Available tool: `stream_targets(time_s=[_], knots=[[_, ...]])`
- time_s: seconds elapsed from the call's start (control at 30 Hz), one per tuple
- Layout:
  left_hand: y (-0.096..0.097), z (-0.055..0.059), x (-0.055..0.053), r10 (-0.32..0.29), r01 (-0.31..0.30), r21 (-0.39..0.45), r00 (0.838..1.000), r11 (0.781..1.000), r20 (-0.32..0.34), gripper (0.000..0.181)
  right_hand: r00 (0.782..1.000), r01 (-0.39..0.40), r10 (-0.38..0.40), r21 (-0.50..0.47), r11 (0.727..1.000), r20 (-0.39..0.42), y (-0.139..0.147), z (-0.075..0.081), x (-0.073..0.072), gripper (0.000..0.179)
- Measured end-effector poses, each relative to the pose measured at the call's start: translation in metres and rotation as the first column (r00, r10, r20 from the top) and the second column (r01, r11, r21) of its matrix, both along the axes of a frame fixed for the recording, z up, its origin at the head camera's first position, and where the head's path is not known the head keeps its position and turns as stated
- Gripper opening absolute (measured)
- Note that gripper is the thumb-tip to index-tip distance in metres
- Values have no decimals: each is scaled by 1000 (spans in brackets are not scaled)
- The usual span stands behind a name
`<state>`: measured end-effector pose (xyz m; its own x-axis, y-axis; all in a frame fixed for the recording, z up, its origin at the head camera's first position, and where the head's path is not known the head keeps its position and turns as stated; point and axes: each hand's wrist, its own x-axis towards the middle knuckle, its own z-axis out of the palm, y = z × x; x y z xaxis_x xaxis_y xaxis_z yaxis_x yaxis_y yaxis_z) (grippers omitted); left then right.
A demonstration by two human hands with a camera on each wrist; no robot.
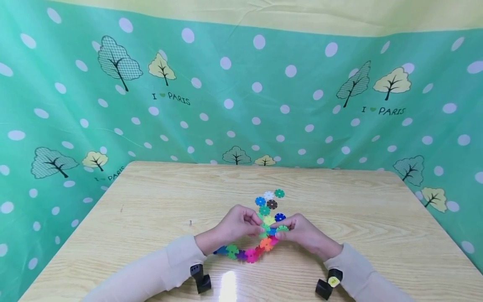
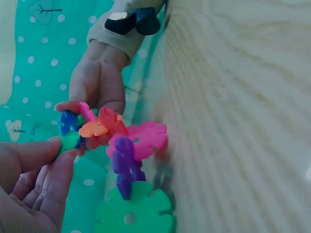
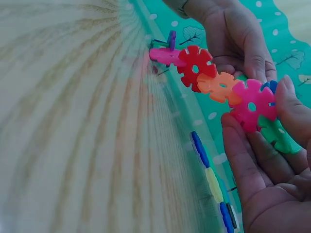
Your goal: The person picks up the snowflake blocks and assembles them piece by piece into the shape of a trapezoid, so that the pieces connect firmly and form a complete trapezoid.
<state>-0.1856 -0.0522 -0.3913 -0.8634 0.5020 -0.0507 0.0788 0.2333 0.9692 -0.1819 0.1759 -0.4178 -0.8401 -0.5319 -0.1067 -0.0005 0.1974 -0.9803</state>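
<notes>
Above the table, my two hands meet over a chain of slotted plastic snowflake discs. Between thumb and finger my left hand (image 1: 237, 222) pinches a light green snowflake disc (image 2: 70, 141), right up against a blue snowflake disc (image 2: 68, 122); whether their slots are joined I cannot tell. My right hand (image 1: 299, 235) holds the chain's end, near a pink snowflake disc (image 3: 252, 106) and a green snowflake disc (image 3: 278, 134). From there the chain runs through orange (image 3: 219, 87), red (image 3: 196, 69), pink (image 2: 138, 141), purple (image 2: 127, 165) and green (image 2: 138, 211) discs, curving below my left hand.
Loose discs lie beyond my hands on the wooden table (image 1: 158, 188), among them white (image 1: 268, 195), brown (image 1: 272, 204), blue (image 1: 260, 201) and dark blue (image 1: 280, 217) ones. A green dotted curtain (image 1: 241, 96) hangs behind the table's far edge.
</notes>
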Motion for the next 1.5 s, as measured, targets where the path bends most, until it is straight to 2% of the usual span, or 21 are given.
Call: stream_targets(time_s=[0.13, 0.3, 0.6, 0.73, 0.9, 1.03, 1.13, 1.3, 1.5], knots=[[-3, 0, 1, 11, -11, -18, 1000, 1000, 15, 9, 999, -4, 4, 18, 1000, 40, 0, 0, 0, 39], [-7, 1, -1, -4, 4, -24, 1000, 1000, 11, 12, 996, 17, -18, 11, 1000, 84, 0, -1, 1, 38], [-9, 4, 0, 40, -41, -15, 999, 999, -11, 10, 993, 108, -108, 13, 994, 52, -5, 1, 4, 39], [-6, 2, 1, 24, -24, 0, 1000, 1000, -9, 9, 988, 153, -153, 11, 988, 32, -11, 2, 6, 38], [-2, 0, 4, 9, -9, 13, 1000, 1000, -1, 9, 988, 153, -153, 13, 988, 7, -13, 2, 9, 34], [-4, 1, 2, 1, -1, 4, 1000, 1000, 2, 11, 991, 137, -137, -8, 990, 0, -13, 3, 9, 32], [-9, 2, -5, 3, -3, -25, 1000, 1000, -12, 14, 992, 126, -126, -13, 992, 1, -11, 3, 9, 30], [-19, 4, -28, -6, 3, -70, 999, 998, -43, 18, 993, 116, -116, 6, 993, 14, -5, 2, 8, 29], [-24, -1, -53, -94, 89, -120, 995, 989, -40, 24, 997, 76, -76, -9, 997, 10, 0, 0, 3, 30]])
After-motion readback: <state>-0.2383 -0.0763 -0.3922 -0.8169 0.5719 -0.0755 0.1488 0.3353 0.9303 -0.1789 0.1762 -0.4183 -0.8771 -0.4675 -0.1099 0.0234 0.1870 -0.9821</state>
